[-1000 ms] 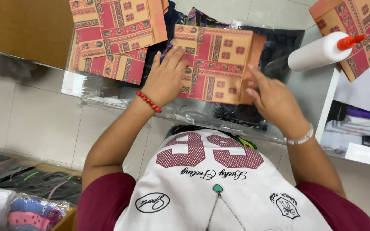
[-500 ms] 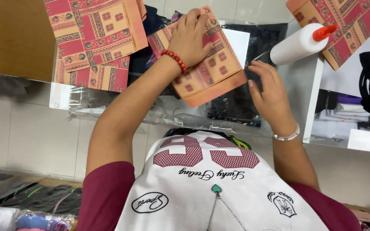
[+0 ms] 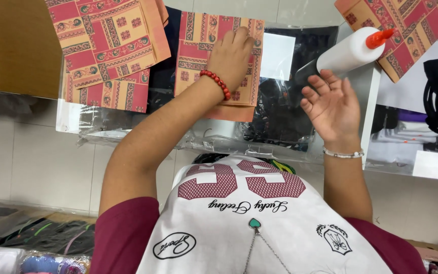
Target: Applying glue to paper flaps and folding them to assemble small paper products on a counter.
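A stack of patterned orange-red papers (image 3: 105, 48) is lying at the left of the counter (image 3: 77, 119). The left hand (image 3: 231, 56) is pressing flat, fingers spread, holding down a patterned paper sheet (image 3: 198, 50). The right hand (image 3: 330, 104) is hovering open, its grip wide and empty, just below a white glue bottle (image 3: 348, 50).

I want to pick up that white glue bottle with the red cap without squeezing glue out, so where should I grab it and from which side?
Grip the glue bottle around the middle of its white body, not the red nozzle. It lies tilted, with the nozzle pointing up and right and the base toward the right hand, which is open just below it. Coming from that lower side looks easiest, wrapping the fingers across the round barrel. Hold it lightly, since the body probably squeezes.
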